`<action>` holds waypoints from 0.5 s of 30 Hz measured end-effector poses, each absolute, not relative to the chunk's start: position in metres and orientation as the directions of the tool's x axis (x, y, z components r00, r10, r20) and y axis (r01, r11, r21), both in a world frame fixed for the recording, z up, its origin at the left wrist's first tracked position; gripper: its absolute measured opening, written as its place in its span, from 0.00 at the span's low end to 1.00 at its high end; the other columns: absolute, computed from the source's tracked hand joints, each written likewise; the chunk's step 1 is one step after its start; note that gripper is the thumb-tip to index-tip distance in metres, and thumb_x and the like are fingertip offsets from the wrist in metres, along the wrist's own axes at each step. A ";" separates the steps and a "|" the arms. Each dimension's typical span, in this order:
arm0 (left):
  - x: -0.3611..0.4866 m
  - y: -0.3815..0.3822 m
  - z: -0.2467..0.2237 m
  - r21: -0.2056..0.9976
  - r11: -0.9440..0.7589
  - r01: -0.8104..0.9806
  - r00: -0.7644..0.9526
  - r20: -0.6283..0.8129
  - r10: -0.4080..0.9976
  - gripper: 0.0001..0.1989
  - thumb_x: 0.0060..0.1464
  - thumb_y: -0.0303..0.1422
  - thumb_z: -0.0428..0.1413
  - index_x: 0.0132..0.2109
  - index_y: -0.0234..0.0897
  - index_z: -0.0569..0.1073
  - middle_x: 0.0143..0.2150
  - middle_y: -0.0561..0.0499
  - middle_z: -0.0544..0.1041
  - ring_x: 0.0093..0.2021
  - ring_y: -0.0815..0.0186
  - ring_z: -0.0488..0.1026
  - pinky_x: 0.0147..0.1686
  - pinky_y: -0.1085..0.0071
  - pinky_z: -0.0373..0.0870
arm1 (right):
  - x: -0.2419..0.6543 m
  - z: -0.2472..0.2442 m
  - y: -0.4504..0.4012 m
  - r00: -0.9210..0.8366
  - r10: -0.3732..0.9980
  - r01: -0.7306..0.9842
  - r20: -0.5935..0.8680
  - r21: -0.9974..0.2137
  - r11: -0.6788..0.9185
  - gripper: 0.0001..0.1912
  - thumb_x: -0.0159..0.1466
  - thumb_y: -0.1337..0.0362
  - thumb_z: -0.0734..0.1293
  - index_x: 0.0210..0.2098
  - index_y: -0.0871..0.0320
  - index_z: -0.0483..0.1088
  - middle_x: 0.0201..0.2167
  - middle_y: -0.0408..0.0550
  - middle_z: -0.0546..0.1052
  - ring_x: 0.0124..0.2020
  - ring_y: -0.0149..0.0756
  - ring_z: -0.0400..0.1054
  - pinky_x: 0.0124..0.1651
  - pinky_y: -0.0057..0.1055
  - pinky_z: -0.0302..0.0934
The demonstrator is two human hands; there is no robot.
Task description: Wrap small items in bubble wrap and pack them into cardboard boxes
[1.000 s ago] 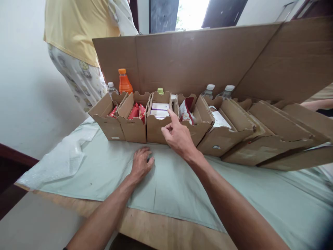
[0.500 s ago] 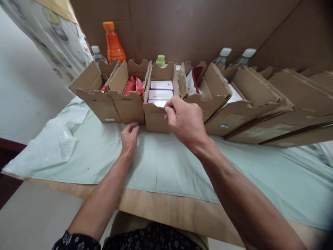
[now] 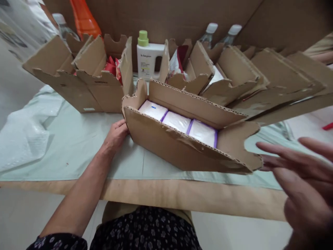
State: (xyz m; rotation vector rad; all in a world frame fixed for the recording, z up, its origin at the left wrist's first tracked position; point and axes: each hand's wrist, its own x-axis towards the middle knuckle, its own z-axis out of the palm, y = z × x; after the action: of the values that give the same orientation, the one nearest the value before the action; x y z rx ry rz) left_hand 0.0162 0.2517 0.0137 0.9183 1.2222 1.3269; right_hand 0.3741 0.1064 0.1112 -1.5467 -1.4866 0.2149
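Note:
A long, open-topped cardboard box (image 3: 182,152) stands turned slantwise on the cloth, in front of the row. Inside it lie three white packs with purple edges (image 3: 177,122), side by side. My left hand (image 3: 117,135) presses against the box's left end, fingers together, their tips partly hidden by the cardboard. At the notched right end, my right hand (image 3: 304,173) is open with fingers spread. One of its fingers reaches to the box's edge; whether it touches is hard to tell.
More cardboard boxes (image 3: 104,93) line the back, some with red packets (image 3: 111,67). Through the gap shows a white jug with a green cap (image 3: 149,59). Behind stand an orange bottle (image 3: 85,21) and clear bottles (image 3: 231,34). Bubble wrap (image 3: 23,139) lies left on the pale green cloth (image 3: 75,149).
The box with the white packs has come forward out of the row and turned sideways. My right hand has moved right and spread its fingers; my left now meets the box's end.

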 end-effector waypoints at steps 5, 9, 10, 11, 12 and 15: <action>0.021 0.248 0.022 0.974 0.092 -0.205 -0.055 -0.106 0.993 0.17 0.38 0.42 0.67 0.34 0.35 0.80 0.34 0.46 0.84 0.44 0.51 0.82 0.43 0.58 0.81 | 0.355 0.072 0.098 0.018 0.963 0.668 0.267 -0.720 0.188 0.29 0.65 0.46 0.71 0.64 0.41 0.70 0.55 0.53 0.80 0.54 0.56 0.77 0.51 0.53 0.75; 0.022 0.247 0.022 0.980 0.043 -0.197 -0.058 -0.056 0.997 0.16 0.41 0.41 0.67 0.36 0.36 0.81 0.38 0.44 0.84 0.52 0.47 0.80 0.50 0.55 0.80 | 0.340 0.051 0.122 0.006 0.953 0.740 0.303 -0.642 0.199 0.21 0.66 0.45 0.70 0.50 0.52 0.75 0.44 0.53 0.83 0.45 0.51 0.78 0.47 0.46 0.73; 0.022 0.246 0.022 0.980 0.033 -0.196 -0.060 -0.046 0.997 0.15 0.42 0.41 0.67 0.36 0.36 0.80 0.38 0.44 0.84 0.52 0.47 0.80 0.50 0.55 0.79 | 0.340 0.049 0.129 0.023 0.950 0.739 0.310 -0.646 0.193 0.19 0.66 0.45 0.70 0.46 0.53 0.76 0.40 0.52 0.83 0.42 0.50 0.77 0.43 0.44 0.72; 0.023 0.246 0.022 0.980 0.025 -0.199 -0.057 -0.037 0.998 0.14 0.42 0.40 0.67 0.35 0.36 0.80 0.37 0.44 0.84 0.52 0.47 0.80 0.50 0.55 0.79 | 0.341 0.048 0.136 0.042 0.949 0.736 0.312 -0.653 0.182 0.18 0.66 0.45 0.70 0.42 0.53 0.75 0.37 0.51 0.82 0.38 0.48 0.77 0.39 0.42 0.71; 0.023 0.245 0.022 0.978 0.019 -0.207 -0.049 -0.030 0.998 0.13 0.42 0.40 0.67 0.34 0.37 0.80 0.37 0.44 0.83 0.51 0.47 0.80 0.50 0.56 0.79 | 0.343 0.047 0.143 0.061 0.948 0.733 0.311 -0.659 0.169 0.17 0.66 0.45 0.70 0.40 0.53 0.75 0.35 0.51 0.82 0.36 0.47 0.76 0.36 0.41 0.69; 0.026 0.245 0.024 0.969 0.005 -0.248 -0.011 -0.008 1.000 0.12 0.43 0.39 0.67 0.35 0.38 0.80 0.37 0.45 0.83 0.47 0.52 0.81 0.46 0.59 0.79 | 0.349 0.040 0.163 0.121 0.934 0.704 0.335 -0.693 0.158 0.17 0.64 0.45 0.71 0.39 0.53 0.73 0.34 0.49 0.80 0.34 0.45 0.74 0.35 0.40 0.68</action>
State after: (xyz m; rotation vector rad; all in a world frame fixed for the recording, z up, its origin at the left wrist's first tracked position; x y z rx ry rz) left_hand 0.0255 0.2448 0.0239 1.0127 1.0343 1.3207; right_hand 0.3486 0.1626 0.0404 -1.6007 -1.6368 0.3647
